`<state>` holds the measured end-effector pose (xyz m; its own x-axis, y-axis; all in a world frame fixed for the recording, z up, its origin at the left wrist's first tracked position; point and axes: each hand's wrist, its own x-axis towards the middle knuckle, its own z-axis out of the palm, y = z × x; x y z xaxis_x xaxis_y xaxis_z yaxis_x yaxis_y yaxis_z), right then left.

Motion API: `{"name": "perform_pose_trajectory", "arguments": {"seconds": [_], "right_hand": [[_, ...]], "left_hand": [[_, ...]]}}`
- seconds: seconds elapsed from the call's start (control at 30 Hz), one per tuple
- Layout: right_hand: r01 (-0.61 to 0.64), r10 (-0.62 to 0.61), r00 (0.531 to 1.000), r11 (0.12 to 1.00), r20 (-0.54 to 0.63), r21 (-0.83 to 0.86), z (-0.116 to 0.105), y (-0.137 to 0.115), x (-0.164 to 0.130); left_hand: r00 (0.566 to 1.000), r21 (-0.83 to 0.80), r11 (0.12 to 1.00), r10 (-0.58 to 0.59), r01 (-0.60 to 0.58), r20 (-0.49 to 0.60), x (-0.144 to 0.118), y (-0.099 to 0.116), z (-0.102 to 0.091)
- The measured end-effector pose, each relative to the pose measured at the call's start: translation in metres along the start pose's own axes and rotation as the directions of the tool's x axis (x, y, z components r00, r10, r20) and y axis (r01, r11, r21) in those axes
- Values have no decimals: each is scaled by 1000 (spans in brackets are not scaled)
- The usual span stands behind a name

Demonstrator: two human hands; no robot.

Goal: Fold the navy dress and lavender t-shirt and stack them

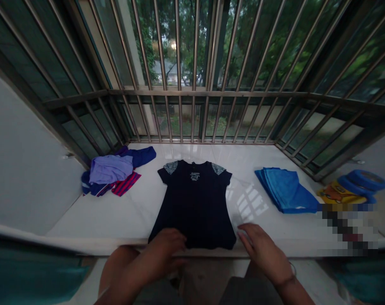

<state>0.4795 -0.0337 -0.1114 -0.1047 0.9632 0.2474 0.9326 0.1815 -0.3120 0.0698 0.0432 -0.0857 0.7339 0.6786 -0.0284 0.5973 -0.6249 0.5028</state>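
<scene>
You are at a white window ledge (128,220), enclosed by metal bars (208,93) with windows behind them and trees outside. Your left hand (168,247) is at the lower left hem of a dark T-shirt (197,207), overlapping it in view; the hand is blurred, and whether its fingers grip the fabric cannot be determined. Your right hand (264,249) is just beside the shirt's lower right corner, with thumb and forefinger parted and nothing held between them. A thin bracelet (293,269) is on that wrist. The shirt lies flat between your hands, neckline toward the window, hem at the ledge's near edge; patterned patches mark both shoulders and small print marks the chest. To its right lies a folded blue cloth (286,190); beyond that, a yellow container (341,195) with a blue lid. To its left, near the wall, is a heap of lavender, dark blue and striped garments (111,169).
</scene>
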Motion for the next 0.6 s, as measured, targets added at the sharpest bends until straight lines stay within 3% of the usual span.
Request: {"name": "perform_pose_trajectory", "arguments": {"seconds": [0.1, 0.23, 0.37, 0.47, 0.6], "right_hand": [[51, -52, 997, 998, -50, -23, 19, -13, 55], [70, -69, 997, 995, 25, -71, 67, -37, 88], [56, -52, 998, 992, 37, -112, 93, -44, 73], [91, -91, 996, 987, 5, -134, 92, -41, 46], [112, -115, 993, 983, -13, -144, 82, -49, 5]], "left_hand": [[979, 100, 988, -100, 119, -179, 50, -26, -7], [923, 239, 916, -246, 321, -296, 87, -62, 18], [915, 294, 895, -234, 334, -328, 72, -65, 55], [921, 298, 894, -242, 334, -306, 46, -49, 71], [932, 283, 900, -266, 332, -246, 12, -24, 79]]}}
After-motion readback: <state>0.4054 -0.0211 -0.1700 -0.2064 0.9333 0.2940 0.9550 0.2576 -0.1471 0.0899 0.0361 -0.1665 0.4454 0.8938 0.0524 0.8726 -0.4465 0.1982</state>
